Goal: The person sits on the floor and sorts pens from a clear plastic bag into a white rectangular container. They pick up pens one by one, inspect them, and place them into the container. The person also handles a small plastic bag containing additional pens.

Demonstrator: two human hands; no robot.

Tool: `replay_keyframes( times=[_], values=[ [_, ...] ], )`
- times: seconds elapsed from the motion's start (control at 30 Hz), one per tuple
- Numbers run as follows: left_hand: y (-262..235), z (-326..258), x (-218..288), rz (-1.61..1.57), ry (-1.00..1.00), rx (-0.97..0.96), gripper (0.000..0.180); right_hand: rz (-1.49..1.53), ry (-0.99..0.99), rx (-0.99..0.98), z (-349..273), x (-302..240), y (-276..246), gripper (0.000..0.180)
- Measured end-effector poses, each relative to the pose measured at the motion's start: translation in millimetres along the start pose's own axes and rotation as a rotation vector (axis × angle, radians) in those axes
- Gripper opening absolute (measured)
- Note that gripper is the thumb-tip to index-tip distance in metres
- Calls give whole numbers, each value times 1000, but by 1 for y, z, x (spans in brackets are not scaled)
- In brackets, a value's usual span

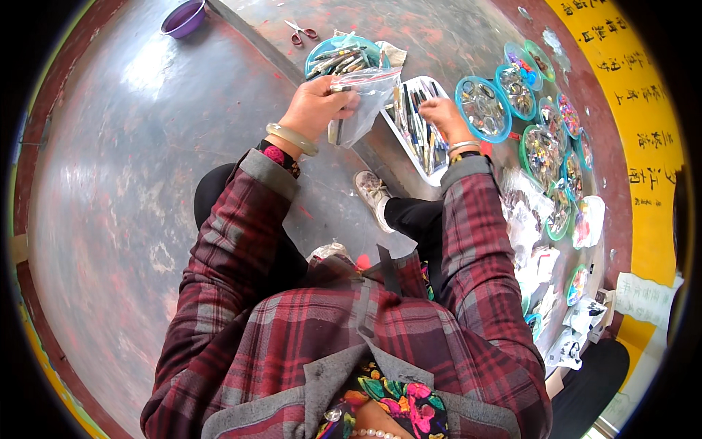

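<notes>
My left hand [316,108] is closed on the top of a clear zip bag [365,102]. Some dark pens show through the plastic below my fingers. Over the right side of a white tray [433,175] is my right hand [446,119], its fingers curled inward. Whatever they may hold is hidden. Many pens [417,135] lie lengthwise in that tray. Just beyond the bag stands a round teal basket [374,50], heaped with more pens and markers.
Red-handled scissors [301,33] lie on the floor beyond the teal basket. A purple basin [183,20] stands at the far left. To my right are several round baskets of small items, among them a blue one [482,110], with plastic bags [523,212] nearer me.
</notes>
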State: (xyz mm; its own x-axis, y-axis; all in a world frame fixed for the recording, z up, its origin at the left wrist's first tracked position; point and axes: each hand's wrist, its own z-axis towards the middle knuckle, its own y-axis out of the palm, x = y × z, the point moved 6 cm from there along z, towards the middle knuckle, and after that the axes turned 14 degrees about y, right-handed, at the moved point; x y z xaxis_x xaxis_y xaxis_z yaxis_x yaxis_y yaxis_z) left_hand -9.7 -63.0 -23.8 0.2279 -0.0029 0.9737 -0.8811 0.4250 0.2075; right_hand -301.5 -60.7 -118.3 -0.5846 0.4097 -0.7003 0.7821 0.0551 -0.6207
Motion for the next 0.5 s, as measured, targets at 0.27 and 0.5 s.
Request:
replay_keyframes(
  times=[0.27, 0.5],
  values=[
    [5, 3, 1, 41, 31, -49, 20, -854, 472, -226, 31, 133, 71, 27],
    [2, 1, 1, 63, 32, -73, 20, -893, 360, -217, 15, 104, 84, 18]
  ],
)
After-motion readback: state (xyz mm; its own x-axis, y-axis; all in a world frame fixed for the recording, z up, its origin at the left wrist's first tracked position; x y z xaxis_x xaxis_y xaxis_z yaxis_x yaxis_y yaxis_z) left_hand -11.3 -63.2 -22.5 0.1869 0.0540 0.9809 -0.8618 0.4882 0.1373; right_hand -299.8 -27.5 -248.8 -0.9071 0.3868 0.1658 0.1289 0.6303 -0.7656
